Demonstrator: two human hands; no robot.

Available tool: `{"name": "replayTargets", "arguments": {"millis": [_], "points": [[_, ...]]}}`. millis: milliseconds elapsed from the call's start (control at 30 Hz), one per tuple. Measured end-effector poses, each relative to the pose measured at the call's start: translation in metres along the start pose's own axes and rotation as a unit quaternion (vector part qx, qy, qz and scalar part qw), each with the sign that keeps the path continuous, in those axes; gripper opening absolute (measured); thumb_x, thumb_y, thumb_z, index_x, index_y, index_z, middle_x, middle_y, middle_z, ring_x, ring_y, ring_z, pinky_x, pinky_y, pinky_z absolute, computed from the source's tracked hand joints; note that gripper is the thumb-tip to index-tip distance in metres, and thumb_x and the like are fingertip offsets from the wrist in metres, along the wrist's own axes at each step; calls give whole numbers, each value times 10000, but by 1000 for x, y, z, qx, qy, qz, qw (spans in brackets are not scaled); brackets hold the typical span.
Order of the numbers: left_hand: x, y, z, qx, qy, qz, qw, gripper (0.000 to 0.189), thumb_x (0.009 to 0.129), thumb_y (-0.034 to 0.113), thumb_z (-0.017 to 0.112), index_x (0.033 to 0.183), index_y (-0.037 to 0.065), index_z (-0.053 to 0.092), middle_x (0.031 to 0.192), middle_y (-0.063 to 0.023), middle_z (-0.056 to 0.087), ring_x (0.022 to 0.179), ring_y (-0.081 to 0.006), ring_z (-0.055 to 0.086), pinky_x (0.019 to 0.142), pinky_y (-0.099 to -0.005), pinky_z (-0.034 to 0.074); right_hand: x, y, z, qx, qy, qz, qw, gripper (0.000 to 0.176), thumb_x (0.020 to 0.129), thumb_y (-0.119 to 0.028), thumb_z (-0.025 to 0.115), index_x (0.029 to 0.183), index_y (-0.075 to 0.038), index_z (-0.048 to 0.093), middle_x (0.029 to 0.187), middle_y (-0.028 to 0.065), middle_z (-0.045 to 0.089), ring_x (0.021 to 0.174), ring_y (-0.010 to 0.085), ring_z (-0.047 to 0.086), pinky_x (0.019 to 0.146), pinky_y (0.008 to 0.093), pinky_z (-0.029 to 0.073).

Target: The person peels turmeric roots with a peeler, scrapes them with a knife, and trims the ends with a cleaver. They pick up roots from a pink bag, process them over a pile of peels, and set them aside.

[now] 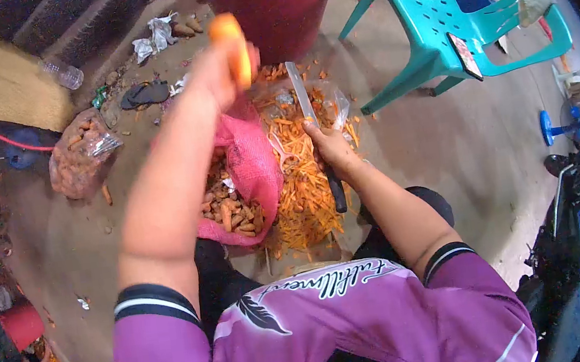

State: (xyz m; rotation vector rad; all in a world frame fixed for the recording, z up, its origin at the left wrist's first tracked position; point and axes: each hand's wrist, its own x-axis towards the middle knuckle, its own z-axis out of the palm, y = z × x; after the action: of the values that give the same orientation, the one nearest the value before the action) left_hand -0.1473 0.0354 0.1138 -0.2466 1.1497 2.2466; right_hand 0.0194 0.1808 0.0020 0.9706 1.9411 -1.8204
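Note:
My left hand point(221, 73) is raised at the upper middle, its fingers closed around a peeled orange root point(227, 28) that looks like a sweet potato. Lower and to the right, my right hand point(333, 147) grips a large knife point(299, 92) where blade meets handle. The blade points away from me, and the black handle sticks out below the hand. Beneath the knife lies a heap of orange cut strips point(300, 205) on clear plastic. Left of the heap, a pink woven sack point(255, 160) lies open, with brownish root pieces point(232, 210) at its mouth.
A dark red drum point(274, 7) stands just beyond the heap. To the right is a green plastic chair point(421, 6) with a phone point(465, 55) on its seat. A clear bag of roots point(82, 157) sits at left; a motorcycle point(573, 217) is at far right.

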Motion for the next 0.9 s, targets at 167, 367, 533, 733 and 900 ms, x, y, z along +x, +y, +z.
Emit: {"name": "replayTargets", "arguments": {"millis": [167,367,533,733,900], "points": [[-31,116,110,44,-203,241,948,375,850,178,386,1146,-44,326,1190,-205,363,1012,-253,460,755,-323,445,1,3,-6,-4,-16,-22,1000,551,746,-546,501,601,-15,505,485,58,461,405,151,457,388,299,370],[-49,53,9,220,-292,70,928,315,830,284,455,1032,47,503,975,-96,561,831,-201,564,678,-284,459,-16,-10,-7,43,6,8,999,391,795,-472,478,725,-91,427,513,16,409,356,111,376,331,236,318],[-25,-43,-180,371,-41,-229,899,290,822,286,475,1001,67,539,957,-84,559,784,-197,552,682,-363,441,-26,-10,-4,66,-15,35,997,407,801,-478,470,692,-91,406,495,17,398,354,114,378,335,234,312],[-14,-111,-338,492,231,-326,774,258,800,292,440,841,76,573,664,-62,531,551,-189,507,508,-384,427,-10,-1,8,6,-22,53,998,409,822,-438,450,695,-49,444,522,29,415,375,114,398,338,246,331],[1,-52,-378,742,388,-134,529,326,792,249,400,843,22,628,938,-210,575,846,-332,576,734,-394,446,3,-2,19,-19,-29,67,997,384,834,-431,436,727,-62,429,508,30,420,364,118,387,335,238,316]]}}
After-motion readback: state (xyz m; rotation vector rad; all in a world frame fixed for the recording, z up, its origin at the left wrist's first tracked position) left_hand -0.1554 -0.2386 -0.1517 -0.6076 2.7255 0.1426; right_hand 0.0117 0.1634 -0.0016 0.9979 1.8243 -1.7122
